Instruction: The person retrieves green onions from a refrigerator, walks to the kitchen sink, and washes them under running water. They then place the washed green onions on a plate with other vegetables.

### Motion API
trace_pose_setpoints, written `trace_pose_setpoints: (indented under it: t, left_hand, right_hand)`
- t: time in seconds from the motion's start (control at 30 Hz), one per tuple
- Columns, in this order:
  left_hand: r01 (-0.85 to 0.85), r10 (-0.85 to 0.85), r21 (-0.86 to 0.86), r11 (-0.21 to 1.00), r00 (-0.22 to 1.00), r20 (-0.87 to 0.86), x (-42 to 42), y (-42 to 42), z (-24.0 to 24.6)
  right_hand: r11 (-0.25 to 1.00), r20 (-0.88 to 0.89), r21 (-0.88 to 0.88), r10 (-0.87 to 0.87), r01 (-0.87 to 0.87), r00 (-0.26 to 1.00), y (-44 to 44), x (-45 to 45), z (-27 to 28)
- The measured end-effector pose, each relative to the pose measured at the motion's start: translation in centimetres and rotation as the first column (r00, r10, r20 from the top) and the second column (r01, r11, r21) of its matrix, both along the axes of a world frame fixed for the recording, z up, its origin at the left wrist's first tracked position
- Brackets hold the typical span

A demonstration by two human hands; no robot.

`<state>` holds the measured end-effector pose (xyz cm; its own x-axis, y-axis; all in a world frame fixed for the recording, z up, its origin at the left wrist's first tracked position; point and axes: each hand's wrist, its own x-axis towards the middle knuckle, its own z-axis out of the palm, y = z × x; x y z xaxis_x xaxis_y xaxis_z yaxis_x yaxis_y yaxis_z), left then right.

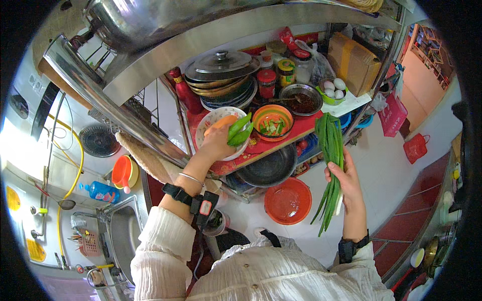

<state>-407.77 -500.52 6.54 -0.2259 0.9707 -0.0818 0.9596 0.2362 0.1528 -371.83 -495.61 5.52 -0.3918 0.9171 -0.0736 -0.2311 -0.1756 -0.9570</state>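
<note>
My left hand is at a white patterned bowl on the red-covered shelf, its fingers around green peppers. An orange carrot lies against the same hand; whether the fingers grip it too I cannot tell. Beside that bowl stands an orange striped bowl with cut green vegetable pieces. In my right hand is a bunch of scallions, held upright over the floor to the right of the shelf. The green tops point away from me, and some leaves and a white stalk hang below the thumb.
Behind the bowls are stacked lidded pans, jars, a metal bowl of dark sauce and eggs. A black wok sits underneath, above a red basin on the floor. At left is a sink.
</note>
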Motion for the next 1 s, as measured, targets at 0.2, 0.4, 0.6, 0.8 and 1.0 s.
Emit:
trace_pose_setpoints:
  t: [0.2, 0.4, 0.6, 0.8, 1.0]
  left_hand:
    - [-0.045, 0.031, 0.159, 0.986, 0.995, 0.09, 1.0, 0.3, 2.8]
    - [0.169, -0.195, 0.156, 0.973, 0.966, 0.17, 5.0, 4.9, 5.3]
    - [0.094, -0.106, 0.049, 0.994, 0.928, 0.356, 5.5, 10.9, 0.3]
    - [0.0, -0.141, 0.239, 0.971, 0.806, 0.575, 5.8, 13.2, -3.2]
    - [-0.146, 0.043, 0.155, 0.977, 0.847, 0.529, 5.7, 13.2, -4.2]
  right_hand:
    - [0.999, -0.026, -0.026, 0.041, -0.042, 0.999, 0.2, -0.3, -0.3]
    - [1.0, -0.001, -0.017, -0.007, 0.007, 1.0, 0.4, -0.1, -0.1]
    - [0.999, -0.022, 0.03, -0.042, 0.043, 0.999, 0.5, 0.8, 0.4]
    - [0.994, -0.016, 0.004, -0.106, 0.106, 0.994, 0.4, 1.6, 0.0]
    - [0.994, -0.039, -0.035, -0.101, 0.099, 0.994, 0.6, 1.3, -0.1]
